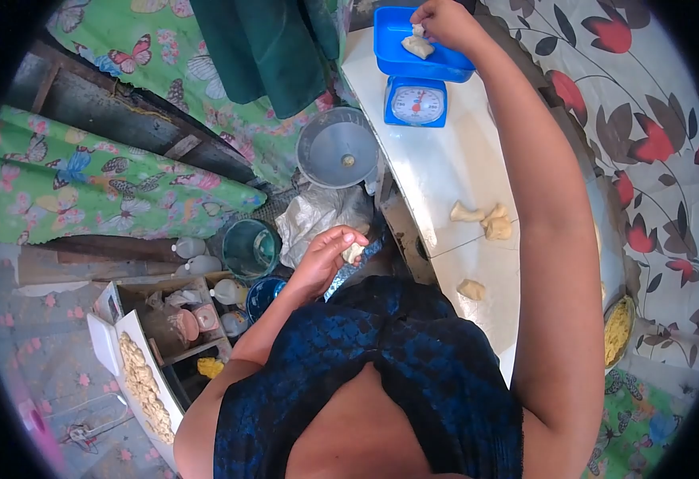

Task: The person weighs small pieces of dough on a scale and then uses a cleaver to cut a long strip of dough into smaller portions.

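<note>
My right hand point(450, 25) reaches over a blue tray point(437, 69) and pinches a small bit of dough point(419, 30). Right below those fingers, a larger dough lump point(418, 47) lies in the tray. The tray rests on a blue dial scale point(416, 104), whose round white face is visible. In front of my body, my left hand point(323, 259) is closed around a small dough piece point(353, 252). Several pale dough pieces point(495, 222) lie on the tiled counter, and a single piece point(470, 289) sits closer to me.
A grey basin point(336, 148), a green bucket point(250, 248) and a crumpled plastic sack point(321, 214) stand left of the counter point(405, 172). At lower left, a white tray point(175, 411) holds many small dough pieces. A bowl of yellow food point(618, 331) is at the right.
</note>
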Available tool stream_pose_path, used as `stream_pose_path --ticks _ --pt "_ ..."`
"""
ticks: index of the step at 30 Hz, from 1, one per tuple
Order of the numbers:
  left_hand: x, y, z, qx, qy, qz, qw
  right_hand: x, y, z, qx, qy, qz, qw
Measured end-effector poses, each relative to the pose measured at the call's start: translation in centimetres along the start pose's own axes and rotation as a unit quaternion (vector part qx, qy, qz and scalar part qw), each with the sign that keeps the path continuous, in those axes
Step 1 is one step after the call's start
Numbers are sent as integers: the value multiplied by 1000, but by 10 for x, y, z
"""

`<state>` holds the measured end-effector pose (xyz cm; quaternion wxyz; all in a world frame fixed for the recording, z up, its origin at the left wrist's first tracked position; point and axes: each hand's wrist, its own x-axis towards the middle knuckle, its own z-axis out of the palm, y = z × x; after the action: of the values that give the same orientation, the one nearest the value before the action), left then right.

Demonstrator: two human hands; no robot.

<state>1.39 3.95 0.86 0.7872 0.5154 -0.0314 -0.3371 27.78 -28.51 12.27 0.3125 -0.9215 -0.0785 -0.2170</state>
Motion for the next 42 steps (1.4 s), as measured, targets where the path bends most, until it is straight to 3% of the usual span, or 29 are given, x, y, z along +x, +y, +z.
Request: stream_pose_path --ticks 7,10,12,17,19,23,25,27,29,31,33,35,42 --pt "1 1 3 13 -3 3 1000 0 -7 -3 28 -57 4 998" --pt "0 0 2 11 -6 7 1000 -10 -25 -22 -64 -24 0 998" --pt "0 0 3 9 -6 9 1000 -16 -34 -35 -35 20 -71 997" --pt "-1 1 8 -27 -6 7 1000 -36 -63 -64 37 57 -28 997" --pt "0 0 9 -25 -19 14 999 -49 -70 -70 245 32 27 969" --pt "2 -3 12 -7 -40 39 998 -101 -64 -63 216 -1 -41 976" --pt "3 -3 14 -9 -46 42 998 -143 -90 -51 267 -53 -154 950" --pt "3 -1 20 -10 -51 45 998 -187 -113 -48 203 -191 -142 950" --pt "3 2 29 -24 -20 44 999 -221 -127 -36 257 -325 -84 906" --pt "1 8 42 -46 -2 55 997 -251 -131 -15 256 -286 -129 914" --pt "1 9 43 -68 16 68 995 -271 -138 -2 253 -261 -115 924" --pt "4 6 36 -67 -44 49 996 -282 -138 5 249 -235 -100 934" --pt "4 -1 34 -19 -69 42 997 -295 -130 -5 176 -220 -108 953"
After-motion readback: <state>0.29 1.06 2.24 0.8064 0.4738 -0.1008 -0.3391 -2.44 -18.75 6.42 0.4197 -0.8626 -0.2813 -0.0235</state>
